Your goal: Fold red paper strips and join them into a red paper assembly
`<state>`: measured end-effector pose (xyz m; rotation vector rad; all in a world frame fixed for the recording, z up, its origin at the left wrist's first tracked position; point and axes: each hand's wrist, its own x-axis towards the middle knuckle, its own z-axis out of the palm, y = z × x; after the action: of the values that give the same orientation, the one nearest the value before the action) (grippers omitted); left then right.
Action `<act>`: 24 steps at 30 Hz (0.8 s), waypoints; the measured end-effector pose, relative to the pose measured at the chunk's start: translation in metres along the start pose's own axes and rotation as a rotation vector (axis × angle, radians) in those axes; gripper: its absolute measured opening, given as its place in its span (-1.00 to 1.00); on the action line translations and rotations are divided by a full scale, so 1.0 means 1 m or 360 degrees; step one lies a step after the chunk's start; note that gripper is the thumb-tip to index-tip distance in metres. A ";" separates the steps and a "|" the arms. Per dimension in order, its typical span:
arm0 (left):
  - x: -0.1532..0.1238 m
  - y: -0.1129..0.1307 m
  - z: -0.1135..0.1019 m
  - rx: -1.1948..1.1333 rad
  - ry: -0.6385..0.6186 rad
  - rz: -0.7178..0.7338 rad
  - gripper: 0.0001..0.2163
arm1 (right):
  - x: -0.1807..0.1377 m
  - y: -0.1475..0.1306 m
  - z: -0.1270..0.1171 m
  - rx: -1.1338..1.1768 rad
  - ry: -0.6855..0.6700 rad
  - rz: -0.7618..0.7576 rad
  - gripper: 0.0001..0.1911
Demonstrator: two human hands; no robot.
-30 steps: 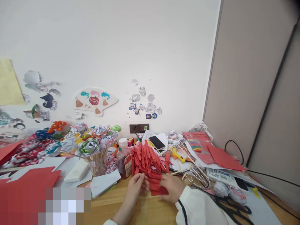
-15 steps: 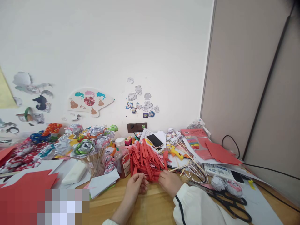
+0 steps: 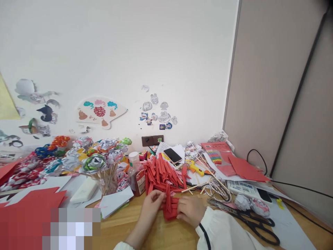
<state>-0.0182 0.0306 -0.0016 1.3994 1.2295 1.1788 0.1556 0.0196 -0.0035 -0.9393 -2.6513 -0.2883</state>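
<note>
Several folded red paper strips (image 3: pixel 170 213) lie between my hands on the wooden table, in front of a larger heap of folded red paper strips (image 3: pixel 160 170). My left hand (image 3: pixel 153 203) is closed at their left side, thumb and fingers pinched at the paper. From the right, my right hand (image 3: pixel 191 210) grips the strips' ends with curled fingers; its fingertips are partly hidden. One strip stands across the others, pointing away from me. A bottle with a red label (image 3: pixel 137 178) is just behind my left hand.
Black scissors (image 3: pixel 256 222) and crumpled paper (image 3: pixel 243 201) lie right. Behind are a yellow glue gun (image 3: pixel 195 168), wooden sticks, a bead string (image 3: pixel 217 191) and a phone (image 3: pixel 172 156). Paper flowers (image 3: pixel 95 162) in a cup and red sheets (image 3: pixel 33 201) are left.
Some red paper strips have come away from the front of the heap towards me, between my hands. My right hand has moved slightly nearer to me.
</note>
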 end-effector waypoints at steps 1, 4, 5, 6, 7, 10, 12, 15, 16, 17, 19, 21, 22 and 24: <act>-0.002 0.000 0.001 0.0137 -0.0026 0.0148 -0.85 | 0.000 0.001 0.000 0.0058 -0.0015 0.0029 -0.86; -0.007 -0.001 0.003 0.0586 -0.0133 0.0540 -0.73 | -0.001 0.003 -0.002 0.0167 -0.0043 0.0088 -0.86; -0.009 -0.001 0.003 0.0729 -0.0164 0.0608 -0.66 | -0.001 0.002 -0.003 0.0185 -0.0059 0.0094 -0.86; -0.011 -0.002 0.003 0.0862 -0.0191 0.0649 -0.62 | -0.002 0.002 -0.004 0.0201 -0.0070 0.0096 -0.85; -0.012 -0.002 0.004 0.0974 -0.0205 0.0673 -0.60 | -0.002 0.001 -0.005 0.0222 -0.0076 0.0098 -0.84; -0.015 -0.001 0.004 0.1157 -0.0182 0.0704 -0.67 | -0.002 0.000 -0.007 0.0287 -0.0014 0.0191 -0.83; -0.015 0.001 0.005 0.1170 -0.0165 0.0752 -0.71 | 0.000 0.002 -0.006 0.0311 0.0065 0.0315 -0.80; -0.014 0.003 0.005 0.1127 -0.0176 0.0807 -0.70 | 0.005 0.006 -0.002 0.0296 0.0100 0.0417 -0.67; -0.013 0.003 0.005 0.1105 -0.0172 0.0810 -0.69 | 0.008 0.007 0.000 0.0275 0.0091 0.0424 -0.66; -0.012 0.002 0.005 0.1078 -0.0159 0.0803 -0.69 | 0.011 0.008 0.001 0.0245 0.0085 0.0425 -0.68; -0.009 0.002 0.003 0.1005 -0.0102 0.0776 -0.70 | 0.017 0.009 0.004 0.0178 0.0075 0.0414 -0.73; -0.006 0.002 0.000 0.0915 -0.0007 0.0747 -0.73 | 0.022 0.010 0.006 0.0120 0.0049 0.0391 -0.76; -0.005 0.002 -0.002 0.0870 0.0060 0.0728 -0.75 | 0.025 0.010 0.007 0.0097 0.0028 0.0384 -0.77; -0.002 0.002 -0.006 0.0783 0.0227 0.0663 -0.80 | 0.029 0.011 0.008 0.0062 -0.0024 0.0385 -0.79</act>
<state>-0.0238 0.0290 0.0008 2.0403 1.4349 1.3249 0.1389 0.0470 0.0004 -1.2386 -2.5122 -0.1726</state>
